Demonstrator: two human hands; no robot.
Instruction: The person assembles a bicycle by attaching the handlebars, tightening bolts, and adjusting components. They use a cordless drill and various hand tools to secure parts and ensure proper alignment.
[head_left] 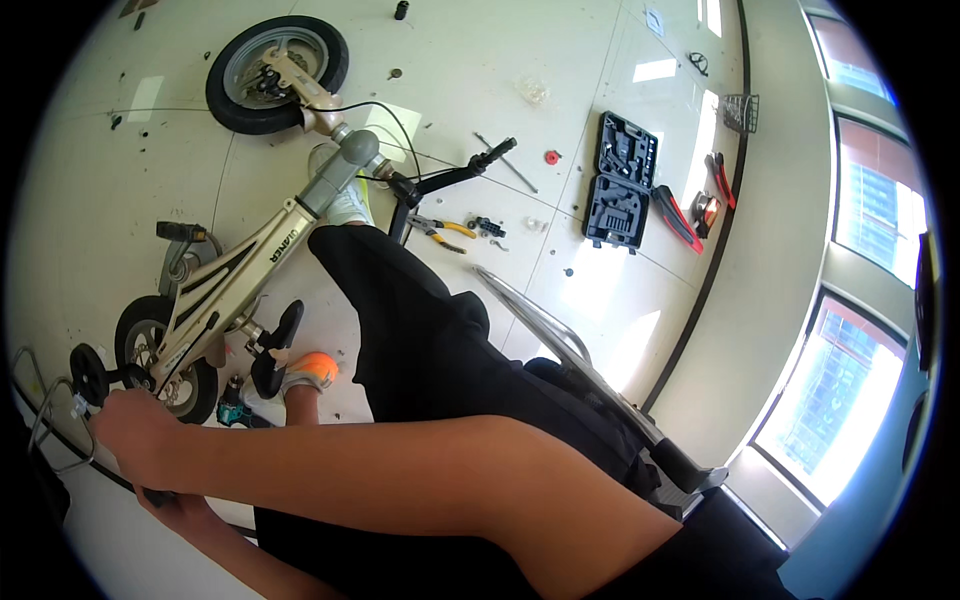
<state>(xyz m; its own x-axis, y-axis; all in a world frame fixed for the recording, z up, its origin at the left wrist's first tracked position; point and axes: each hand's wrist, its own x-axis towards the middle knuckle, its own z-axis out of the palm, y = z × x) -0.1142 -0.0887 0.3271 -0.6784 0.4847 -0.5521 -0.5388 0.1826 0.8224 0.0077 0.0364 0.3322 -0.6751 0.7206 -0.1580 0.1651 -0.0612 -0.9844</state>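
Note:
A cream and grey child's bicycle (275, 245) stretches across my left side, front wheel (277, 72) far off and rear wheel (165, 362) near. My right arm reaches across to the rear end, where my right hand (140, 440) is closed just beside a small black stabiliser wheel (89, 374); what it grips is hidden. Below it, partly covered, my left hand (178, 510) is closed around a dark piece of which only a bit shows. A bent metal wire frame (47, 425) is left of the hands. Next to the rear wheel lies a teal power drill (237, 408).
On the tiled floor lie yellow-handled pliers (440, 230), a long metal rod (508, 165) and small loose parts. An open black tool case (620, 185) and red-black tools (677, 220) lie to the right, below a wire basket (740, 112). A metal chair armrest (570, 345) is beside my leg.

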